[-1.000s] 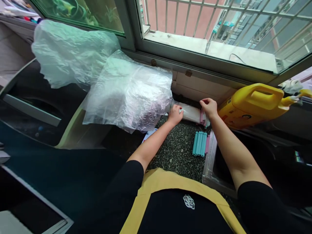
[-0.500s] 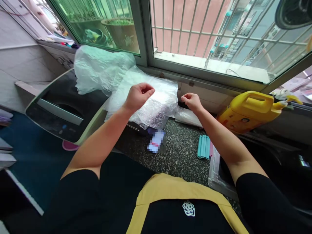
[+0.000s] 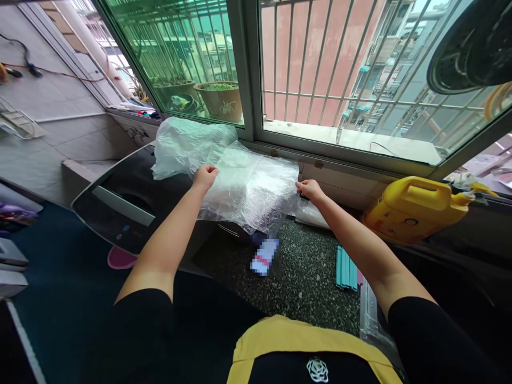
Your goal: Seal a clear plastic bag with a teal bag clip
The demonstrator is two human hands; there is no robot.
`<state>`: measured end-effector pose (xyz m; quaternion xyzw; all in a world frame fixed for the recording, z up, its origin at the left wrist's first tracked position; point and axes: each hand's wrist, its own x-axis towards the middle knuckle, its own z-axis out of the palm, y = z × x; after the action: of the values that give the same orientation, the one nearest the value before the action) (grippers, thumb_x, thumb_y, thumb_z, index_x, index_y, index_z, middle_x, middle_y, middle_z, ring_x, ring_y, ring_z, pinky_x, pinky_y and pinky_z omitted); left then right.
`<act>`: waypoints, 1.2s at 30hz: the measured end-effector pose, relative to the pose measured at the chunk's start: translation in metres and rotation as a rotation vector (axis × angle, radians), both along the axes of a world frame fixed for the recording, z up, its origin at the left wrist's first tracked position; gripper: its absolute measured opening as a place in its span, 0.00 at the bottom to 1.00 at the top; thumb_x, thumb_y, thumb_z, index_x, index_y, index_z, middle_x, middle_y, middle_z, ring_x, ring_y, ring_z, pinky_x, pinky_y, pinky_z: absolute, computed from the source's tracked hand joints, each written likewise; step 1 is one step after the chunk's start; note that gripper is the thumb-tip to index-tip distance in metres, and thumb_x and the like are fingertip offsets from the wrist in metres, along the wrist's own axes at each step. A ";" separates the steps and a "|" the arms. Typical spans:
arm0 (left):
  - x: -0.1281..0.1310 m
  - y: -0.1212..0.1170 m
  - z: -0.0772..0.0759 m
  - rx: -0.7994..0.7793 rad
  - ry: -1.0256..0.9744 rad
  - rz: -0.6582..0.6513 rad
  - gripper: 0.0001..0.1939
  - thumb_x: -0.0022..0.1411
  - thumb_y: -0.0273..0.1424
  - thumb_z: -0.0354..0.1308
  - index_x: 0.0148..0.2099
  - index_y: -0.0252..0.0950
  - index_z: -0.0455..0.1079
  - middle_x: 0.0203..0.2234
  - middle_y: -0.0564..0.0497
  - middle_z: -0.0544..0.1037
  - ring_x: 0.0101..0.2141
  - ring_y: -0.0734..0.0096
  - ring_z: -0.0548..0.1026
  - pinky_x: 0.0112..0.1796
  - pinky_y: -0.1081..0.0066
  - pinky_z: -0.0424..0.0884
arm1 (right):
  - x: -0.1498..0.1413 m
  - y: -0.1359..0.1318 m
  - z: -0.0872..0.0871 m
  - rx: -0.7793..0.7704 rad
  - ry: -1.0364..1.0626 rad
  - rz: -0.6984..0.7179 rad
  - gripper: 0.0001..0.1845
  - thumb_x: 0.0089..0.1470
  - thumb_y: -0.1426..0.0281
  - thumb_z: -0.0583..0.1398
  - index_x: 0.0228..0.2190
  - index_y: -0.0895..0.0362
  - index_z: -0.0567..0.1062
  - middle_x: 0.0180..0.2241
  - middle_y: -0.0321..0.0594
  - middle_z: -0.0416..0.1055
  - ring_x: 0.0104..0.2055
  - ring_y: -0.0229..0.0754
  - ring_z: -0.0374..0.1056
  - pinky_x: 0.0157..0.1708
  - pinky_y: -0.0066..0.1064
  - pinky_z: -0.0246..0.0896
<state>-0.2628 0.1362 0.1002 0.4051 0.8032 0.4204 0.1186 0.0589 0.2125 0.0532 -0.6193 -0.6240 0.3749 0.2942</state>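
A crinkled clear plastic sheet (image 3: 260,184) lies spread over the counter's back part, beneath the window, its front edge hanging over a dark object I cannot make out. My left hand (image 3: 205,178) is closed in a pinch on the plastic toward its left side. At the sheet's right edge, the thumb and fingers of my right hand (image 3: 312,191) pinch its border. A puffed, bunched mass of similar plastic (image 3: 188,144) rests behind my left hand, partly on the black-lidded washing machine (image 3: 124,197). Whether the two pieces of plastic are joined, I cannot tell.
On the speckled counter (image 3: 308,277) lie a small packet with a blurred label (image 3: 264,256) and teal clips (image 3: 346,268). To the right stands a yellow jug (image 3: 416,210). A barred window runs along the back. A pink basin (image 3: 121,258) sits low at left.
My left hand has moved left and now pinches the plastic. My right hand has come to the sheet's right edge. The view has tilted up, showing more of the window.
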 end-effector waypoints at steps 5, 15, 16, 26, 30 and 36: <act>-0.014 0.021 -0.001 -0.191 0.169 0.048 0.04 0.51 0.26 0.54 0.31 0.35 0.70 0.35 0.44 0.78 0.42 0.60 0.75 0.44 0.67 0.68 | -0.008 -0.001 0.000 -0.010 0.084 0.000 0.11 0.47 0.70 0.60 0.17 0.60 0.69 0.16 0.37 0.69 0.15 0.30 0.55 0.20 0.24 0.55; -0.019 0.040 0.006 -0.238 0.171 0.108 0.04 0.46 0.22 0.56 0.27 0.36 0.69 0.28 0.44 0.77 0.40 0.55 0.75 0.42 0.64 0.70 | -0.007 -0.001 0.018 0.243 0.215 0.019 0.07 0.45 0.68 0.58 0.24 0.59 0.73 0.20 0.33 0.68 0.22 0.32 0.59 0.26 0.25 0.55; -0.020 0.040 0.009 -0.211 0.175 0.116 0.04 0.47 0.23 0.55 0.27 0.36 0.68 0.28 0.45 0.77 0.39 0.57 0.75 0.42 0.65 0.70 | -0.006 0.000 0.022 0.284 0.227 0.021 0.07 0.45 0.67 0.58 0.24 0.59 0.73 0.20 0.33 0.67 0.23 0.33 0.59 0.26 0.25 0.55; -0.007 0.018 0.041 0.109 0.138 0.057 0.03 0.53 0.27 0.53 0.30 0.34 0.67 0.25 0.52 0.72 0.31 0.70 0.72 0.37 0.74 0.68 | 0.008 -0.017 0.060 0.541 0.550 0.068 0.16 0.43 0.56 0.62 0.25 0.56 0.70 0.24 0.33 0.68 0.25 0.33 0.63 0.27 0.26 0.60; 0.035 -0.005 0.060 0.302 0.091 -0.151 0.05 0.55 0.29 0.54 0.31 0.32 0.68 0.25 0.53 0.71 0.30 0.75 0.70 0.36 0.76 0.67 | 0.029 -0.047 0.096 0.685 0.576 0.142 0.18 0.43 0.52 0.62 0.26 0.54 0.69 0.25 0.32 0.66 0.26 0.32 0.63 0.26 0.27 0.59; 0.114 -0.052 0.086 0.473 -0.010 -0.488 0.05 0.55 0.28 0.55 0.29 0.32 0.68 0.22 0.55 0.68 0.25 0.79 0.66 0.30 0.78 0.64 | 0.093 -0.130 0.154 0.912 0.558 0.191 0.11 0.46 0.59 0.61 0.20 0.52 0.71 0.23 0.34 0.68 0.28 0.37 0.65 0.30 0.33 0.61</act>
<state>-0.1490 0.0838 0.1860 0.5996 0.5621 0.5564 0.1222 0.1520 0.0822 0.2074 -0.2463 -0.6752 0.2413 0.6520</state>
